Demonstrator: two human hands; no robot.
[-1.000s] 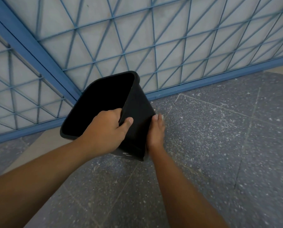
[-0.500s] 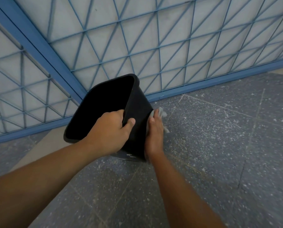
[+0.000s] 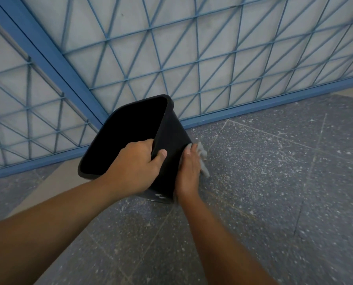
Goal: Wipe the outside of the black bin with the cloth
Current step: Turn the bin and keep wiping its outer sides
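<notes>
Blue grille (image 3: 192, 64): fills the upper part of the frame from the left edge to the right, a mesh of thin blue bars over pale panels, with a thick blue post slanting from the upper left down towards the centre.
Floor (image 3: 274, 192): dark speckled tiles across the lower half and right of the frame; a paler strip shows at lower left, under the grille's bottom rail.
Left hand (image 3: 137, 168): centre of the frame, its arm coming in from the lower left corner. It grips the rim of the bin, fingers curled over the edge into the opening and thumb pressed on the outer wall.
Black bin (image 3: 171, 145): centre, just above and right of the left hand, tilted so its dark opening faces the upper left. Its base points to the lower centre, with small pale marks near the bottom edge. Whether the base touches the floor cannot be told.
Right hand (image 3: 189, 171): just right of the bin, arm coming up from the bottom edge. Fingers lie straight and together, pressed flat along the bin's right outer wall.
Cloth (image 3: 202, 159): pale grey, between the right hand and the bin wall; only its edges show, past the fingertips and on the hand's right side.
</notes>
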